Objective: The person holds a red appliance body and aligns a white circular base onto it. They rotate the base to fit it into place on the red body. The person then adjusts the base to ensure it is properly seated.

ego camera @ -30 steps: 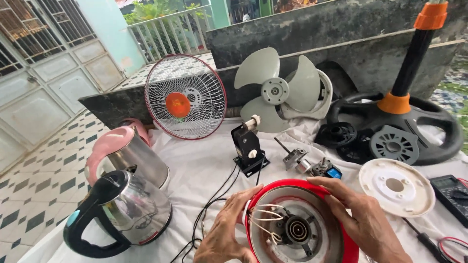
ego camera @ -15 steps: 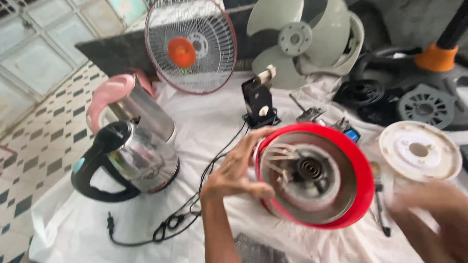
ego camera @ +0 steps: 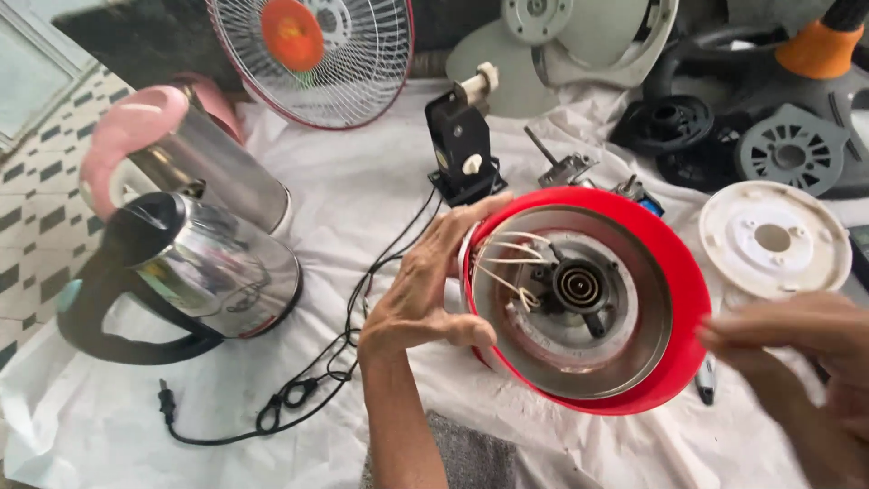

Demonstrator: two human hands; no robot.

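The left hand (ego camera: pixel 425 294) holds the red kettle base (ego camera: pixel 587 302) by its left rim. The thumb is curled over the edge and the fingers lie along the outside, so its grip is closed on the rim. The red kettle base is tipped up on the white cloth (ego camera: pixel 362 199) that covers the surface, and its open side faces the camera. Inside it are a shiny metal bottom, a dark round coil part (ego camera: pixel 579 285) in the middle and a few thin white wires (ego camera: pixel 507 267) on the left.

The right hand (ego camera: pixel 801 349) is blurry, just beside the right rim. I cannot tell if its grip is open or closed, or if it touches the rim.

On the left stand a shiny kettle with a black handle (ego camera: pixel 195 276) and a kettle with a pink handle (ego camera: pixel 172 154). A black cord (ego camera: pixel 299 389) lies on the cloth. A white round plate (ego camera: pixel 774 240) lies to the right.
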